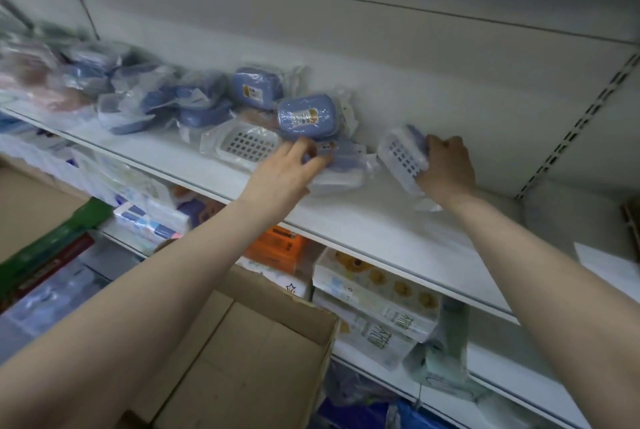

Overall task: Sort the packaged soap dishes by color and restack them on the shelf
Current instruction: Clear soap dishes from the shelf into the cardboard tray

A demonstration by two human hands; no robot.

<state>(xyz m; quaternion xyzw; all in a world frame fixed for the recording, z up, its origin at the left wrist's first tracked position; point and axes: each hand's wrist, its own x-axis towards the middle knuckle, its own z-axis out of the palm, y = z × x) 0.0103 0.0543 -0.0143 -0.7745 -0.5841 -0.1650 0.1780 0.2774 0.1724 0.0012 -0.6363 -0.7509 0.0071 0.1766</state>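
Observation:
Several blue soap dishes in clear plastic bags lie heaped on the white shelf (pixel 363 217), one upright blue dish (pixel 306 115) at the heap's right end. A white slotted tray (pixel 247 144) lies flat in front of it. My left hand (pixel 287 172) grips a bagged blue dish (pixel 343 160) lying on the shelf. My right hand (pixel 446 168) holds another packaged dish (pixel 401 158) tilted on its edge, white grid facing left, against the shelf's back wall. Pinkish packaged dishes (pixel 31 75) sit blurred at the far left.
The shelf's right part, past my right hand, is bare white board. Boxed goods, an orange box (pixel 277 245) and tissue packs (pixel 381 297) fill the lower shelves. An open cardboard box (pixel 249 352) stands below my arms. A slotted upright (pixel 581 127) runs up the back wall.

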